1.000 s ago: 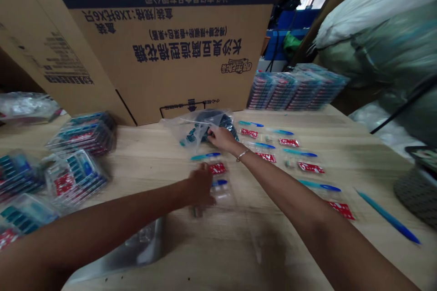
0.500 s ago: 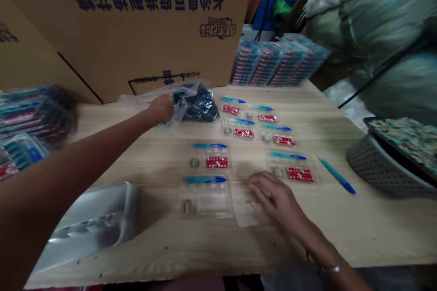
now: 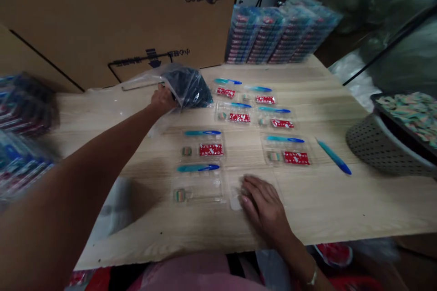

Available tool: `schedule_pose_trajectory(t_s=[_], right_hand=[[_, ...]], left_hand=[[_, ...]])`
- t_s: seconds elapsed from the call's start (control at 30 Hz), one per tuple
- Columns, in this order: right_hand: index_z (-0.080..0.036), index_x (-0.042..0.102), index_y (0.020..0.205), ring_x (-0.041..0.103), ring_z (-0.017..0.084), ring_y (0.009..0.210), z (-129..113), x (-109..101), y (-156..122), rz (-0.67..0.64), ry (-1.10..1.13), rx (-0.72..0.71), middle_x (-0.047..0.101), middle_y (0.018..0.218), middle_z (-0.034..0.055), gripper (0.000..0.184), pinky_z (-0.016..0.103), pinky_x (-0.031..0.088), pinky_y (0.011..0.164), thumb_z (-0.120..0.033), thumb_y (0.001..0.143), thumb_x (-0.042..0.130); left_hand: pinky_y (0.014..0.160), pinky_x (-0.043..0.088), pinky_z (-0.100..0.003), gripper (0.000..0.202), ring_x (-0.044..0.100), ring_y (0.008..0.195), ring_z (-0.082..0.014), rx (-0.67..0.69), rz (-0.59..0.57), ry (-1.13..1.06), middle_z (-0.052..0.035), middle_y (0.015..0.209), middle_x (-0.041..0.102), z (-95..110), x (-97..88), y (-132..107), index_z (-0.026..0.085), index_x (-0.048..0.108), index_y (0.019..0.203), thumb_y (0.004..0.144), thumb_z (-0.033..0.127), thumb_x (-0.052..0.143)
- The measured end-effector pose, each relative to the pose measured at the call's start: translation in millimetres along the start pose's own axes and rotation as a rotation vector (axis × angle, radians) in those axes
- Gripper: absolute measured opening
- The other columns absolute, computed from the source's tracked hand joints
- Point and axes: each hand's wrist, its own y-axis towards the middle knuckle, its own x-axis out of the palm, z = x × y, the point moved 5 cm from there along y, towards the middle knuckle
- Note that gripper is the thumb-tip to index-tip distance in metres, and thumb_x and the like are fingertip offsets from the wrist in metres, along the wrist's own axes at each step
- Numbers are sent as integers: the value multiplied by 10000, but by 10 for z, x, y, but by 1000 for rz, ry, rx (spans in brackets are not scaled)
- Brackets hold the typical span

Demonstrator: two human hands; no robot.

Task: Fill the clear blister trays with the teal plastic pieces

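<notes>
we've got rh (image 3: 261, 209) nearest, low on the tbl (image 3: 324, 211), fingers spread & apart, not clamped, resting on a clear tray (image 3: 235, 194). just left of it lies a clear blister (image 3: 198, 190) w/ a blue stick (image 3: 198, 168) along its far side & a small striped piece (image 3: 180, 195) inside. lh (image 3: 164, 99) is up at the far edge of the tbl, pressed into a clear bag (image 3: 187, 87) of dark stuff, can't tell what. fingers are hidden by the film, so can't tell if it's clamped. the bag's long axis runs roughly left-right, slightly slanted, w/ the dark bulk to the right of lh & loose film trailing left. lh is touching it, rh is well apart. beyond & right are more blisters w/ red cards (image 3: 239, 117) in rows, then stacked packs (image 3: 273, 36) & a big carton (image 3: 102, 22) behind. a mesh basket (image 3: 372, 145) sits off the right side.
</notes>
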Motion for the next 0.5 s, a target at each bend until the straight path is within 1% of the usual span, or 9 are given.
schedule_pose_trajectory(t_s=[0.07,0.13,0.23,0.3,0.33,0.4,0.5], right_hand=[[-146,600,1155,596,268,1078,20,17,-12,7,-1,33,670,1135,149,270,452,464,904,-258,941,481],[-158,608,1145,595,270,1070,22,24,-9,11,-3,62,672,1124,143,268,455,461,902,-277,945,477],[-168,620,1115,594,270,1063,14,7,5,27,0,74,673,1110,135,245,450,462,897,-279,940,490],[-172,624,1094,597,263,1048,20,-28,9,55,7,76,674,1089,128,221,443,466,892,-263,935,502],[-174,626,1083,599,259,1037,27,-49,8,72,9,78,675,1078,125,209,440,469,887,-255,932,507],[-176,630,1062,601,253,1014,34,-91,1,101,10,82,677,1058,120,188,433,473,875,-243,929,515],[-164,629,1068,599,258,1015,-42,-105,-2,115,1,40,680,1065,129,190,436,468,873,-243,926,529]], left_hand=[[900,425,-434,655,509,1050,-251,-67,-15,28,-253,1262,443,-76,-1,-85,-34,385,1286,837,384,612],[889,424,-395,590,528,1009,-230,-90,-31,42,-197,1222,502,-97,5,-118,29,445,1269,811,350,635],[862,419,-321,343,549,954,-207,-84,-35,37,-88,1020,622,-63,10,-122,106,596,1095,774,221,634],[840,419,-298,235,552,914,-196,-87,-17,16,-51,927,645,-33,-35,-138,122,646,974,744,167,626],[830,421,-291,219,549,889,-187,-90,-3,3,-42,909,649,-19,-82,-156,120,655,946,732,154,626],[807,425,-277,236,534,835,-161,-103,29,-21,-31,904,650,5,-235,-219,104,659,952,722,143,623],[772,430,-255,291,510,762,-119,-131,73,-42,-23,912,641,60,-577,-406,81,646,1020,739,144,601]])
